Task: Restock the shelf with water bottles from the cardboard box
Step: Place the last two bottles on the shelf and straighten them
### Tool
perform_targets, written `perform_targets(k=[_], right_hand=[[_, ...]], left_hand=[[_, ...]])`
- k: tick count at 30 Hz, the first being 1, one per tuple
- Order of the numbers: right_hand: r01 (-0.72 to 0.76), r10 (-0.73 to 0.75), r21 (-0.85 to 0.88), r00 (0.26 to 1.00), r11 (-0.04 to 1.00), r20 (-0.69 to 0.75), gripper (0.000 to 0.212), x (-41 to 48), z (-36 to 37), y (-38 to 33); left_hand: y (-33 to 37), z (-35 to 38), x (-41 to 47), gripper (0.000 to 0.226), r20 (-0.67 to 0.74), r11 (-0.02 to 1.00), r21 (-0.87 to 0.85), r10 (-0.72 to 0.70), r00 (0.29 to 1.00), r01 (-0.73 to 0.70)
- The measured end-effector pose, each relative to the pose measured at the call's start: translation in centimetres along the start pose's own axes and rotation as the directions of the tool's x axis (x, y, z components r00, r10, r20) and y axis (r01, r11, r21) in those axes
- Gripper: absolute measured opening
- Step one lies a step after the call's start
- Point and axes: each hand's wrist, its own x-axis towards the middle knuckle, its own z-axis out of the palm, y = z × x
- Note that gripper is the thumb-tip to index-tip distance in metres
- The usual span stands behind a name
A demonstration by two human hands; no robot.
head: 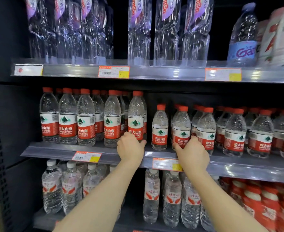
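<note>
- The tall bottle [136,118] stands upright at the right end of the red-capped row on the middle shelf [62,150], close to the front edge.
- The left hand [130,148] grips this bottle low down, at its base, with the thumb round the right side and the fingers round the left.
- The small bottle [181,128] stands further right on the same shelf, at the front of a packed block of short bottles.
- The right hand [192,151] grips it near the bottom, thumb on the left and fingers reaching in behind.
- 1 lone bottle [160,128] stands between the 2 held ones, touching neither hand.
- Risk 1: the tall bottle is held well below its middle, so a quick push or pull could tip its top into the neighbour bottle [112,118] and topple the row.
- Risk 2: the right fingers are wedged beside the next bottle [205,131]; sliding the held one could drag or knock that one over.
- Risk 3: both held bottles sit near the shelf lip, so a pull outward could bring one off the edge.
- The cardboard box is not in view.
</note>
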Motion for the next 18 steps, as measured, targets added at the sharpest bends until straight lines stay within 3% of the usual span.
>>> perform_targets(k=[18], right_hand=[[-0.018, 0.018, -0.024, 1.0, 1.0, 0.006, 0.043, -0.02, 0.24, -0.18]], left_hand=[[-0.74, 0.02, 0.24, 0.057, 0.018, 0.997, -0.073, 0.029, 0.999, -0.028]])
